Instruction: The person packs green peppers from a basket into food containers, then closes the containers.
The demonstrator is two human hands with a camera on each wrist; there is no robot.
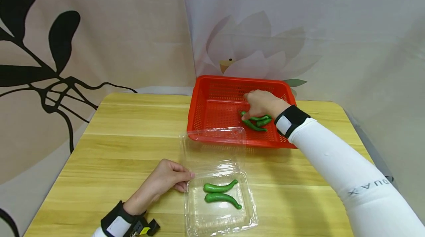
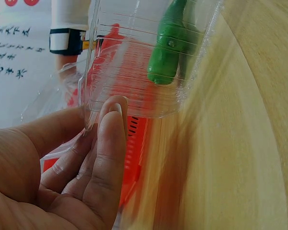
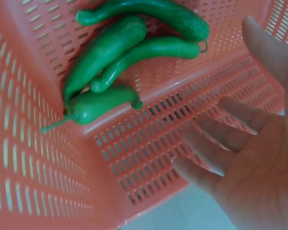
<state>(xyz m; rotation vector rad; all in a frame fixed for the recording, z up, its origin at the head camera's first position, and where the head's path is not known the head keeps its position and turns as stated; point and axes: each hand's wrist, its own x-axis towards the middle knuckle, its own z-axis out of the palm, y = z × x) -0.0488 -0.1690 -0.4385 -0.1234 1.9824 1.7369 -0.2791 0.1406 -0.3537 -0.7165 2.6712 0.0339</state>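
My left hand point(image 1: 169, 176) pinches the hinge-side corner of a clear plastic clamshell box point(image 1: 212, 220) between thumb and fingers. The box lies unfolded, its transparent lid point(image 1: 214, 152) leaning back towards the basket. Inside its base lie two green chili peppers, the upper one point(image 1: 219, 187) and the lower one point(image 1: 223, 198), side by side. Over in the red perforated basket point(image 1: 244, 79) hovers my right hand point(image 1: 260, 103), fingers spread and palm bare. Several green peppers point(image 3: 105, 52) cluster in one corner of the basket, apart from the fingers in the right wrist view.
A light wooden table point(image 1: 139, 133) carries the basket and the box. Behind it hangs a printed cloth point(image 1: 142, 34) with dark leaves and a pale flower. The lid overlaps the basket's front rim in the head view.
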